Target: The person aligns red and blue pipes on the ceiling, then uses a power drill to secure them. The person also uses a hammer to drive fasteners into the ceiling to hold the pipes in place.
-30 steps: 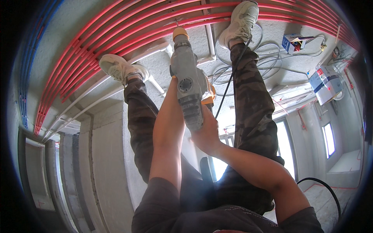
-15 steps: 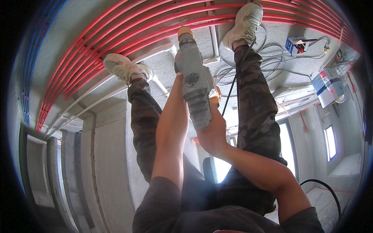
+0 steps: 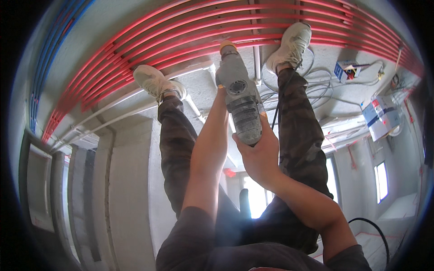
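Note:
A grey, dusty rotary hammer drill (image 3: 244,106) stretches away from me between my legs, its nose with a yellowish collar (image 3: 228,44) beside the nearest red pipes. Whether a bit is fitted or touches the surface, I cannot tell. My right hand (image 3: 262,156) is closed round the rear handle. Alongside the front of the body, my left hand (image 3: 221,94) holds the drill from its left side; most of its fingers are hidden behind the tool. My shoes stand either side, the left shoe (image 3: 156,85) and the right shoe (image 3: 292,49) close to the pipes.
Red pipes (image 3: 332,44) curve across the far side, with blue pipes (image 3: 45,58) at far left. White pipes (image 3: 192,67) run near my left shoe. Coiled grey cable (image 3: 323,86), a small blue box (image 3: 347,71) and a larger blue-and-white box (image 3: 381,118) lie right.
The whole view has shifted, so drill, legs and pipes sit lower and mostly farther right in the picture. Both hands keep their hold on the drill.

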Available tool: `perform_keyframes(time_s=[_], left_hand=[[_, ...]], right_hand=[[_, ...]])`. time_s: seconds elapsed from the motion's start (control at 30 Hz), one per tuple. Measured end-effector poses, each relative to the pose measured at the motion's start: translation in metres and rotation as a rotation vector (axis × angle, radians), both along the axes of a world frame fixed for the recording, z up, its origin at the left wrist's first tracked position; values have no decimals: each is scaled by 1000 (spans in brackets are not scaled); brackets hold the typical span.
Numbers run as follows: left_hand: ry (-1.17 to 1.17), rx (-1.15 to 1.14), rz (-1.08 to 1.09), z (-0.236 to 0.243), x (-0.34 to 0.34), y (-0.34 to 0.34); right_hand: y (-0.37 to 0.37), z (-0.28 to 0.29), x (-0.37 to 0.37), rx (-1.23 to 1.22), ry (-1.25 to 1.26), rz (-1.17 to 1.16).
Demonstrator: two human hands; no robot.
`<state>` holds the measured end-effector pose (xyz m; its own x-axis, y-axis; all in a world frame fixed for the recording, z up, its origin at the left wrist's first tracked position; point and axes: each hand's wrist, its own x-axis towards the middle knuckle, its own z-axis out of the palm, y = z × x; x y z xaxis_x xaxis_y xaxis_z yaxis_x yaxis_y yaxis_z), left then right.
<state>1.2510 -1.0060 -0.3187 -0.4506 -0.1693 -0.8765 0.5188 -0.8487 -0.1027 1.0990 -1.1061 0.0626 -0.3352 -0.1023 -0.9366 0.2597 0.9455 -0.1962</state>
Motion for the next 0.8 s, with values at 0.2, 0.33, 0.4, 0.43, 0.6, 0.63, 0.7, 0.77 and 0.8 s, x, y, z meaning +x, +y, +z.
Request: perform_keyframes(time_s=[0.2, 0.33, 0.4, 0.43, 0.6, 0.63, 0.7, 0.77, 0.8], left_hand=[[-242, 31, 1, 42, -30, -10], [-303, -61, -114, 97, -45, -38], [-408, -72, -174, 134, -51, -42], [-428, -95, -153, 150, -56, -41], [-382, -82, 155, 181, -85, -6], [-338, -61, 237, 180, -92, 5], [-265, -88, 284, 180, -104, 17], [-241, -68, 349, 174, -116, 30], [-252, -32, 391, 164, -125, 35]], right_hand=[[5, -2, -11, -15, -30, 29], [23, 15, -16, -48, -62, -89], [27, 35, -24, -60, -88, -65], [27, 43, -30, -85, -103, -11], [37, 67, -79, -213, -197, 299], [39, 74, -86, -247, -177, 346], [44, 77, -88, -315, -133, 435], [50, 74, -89, -281, -144, 465], [52, 72, -88, -275, -132, 477]])
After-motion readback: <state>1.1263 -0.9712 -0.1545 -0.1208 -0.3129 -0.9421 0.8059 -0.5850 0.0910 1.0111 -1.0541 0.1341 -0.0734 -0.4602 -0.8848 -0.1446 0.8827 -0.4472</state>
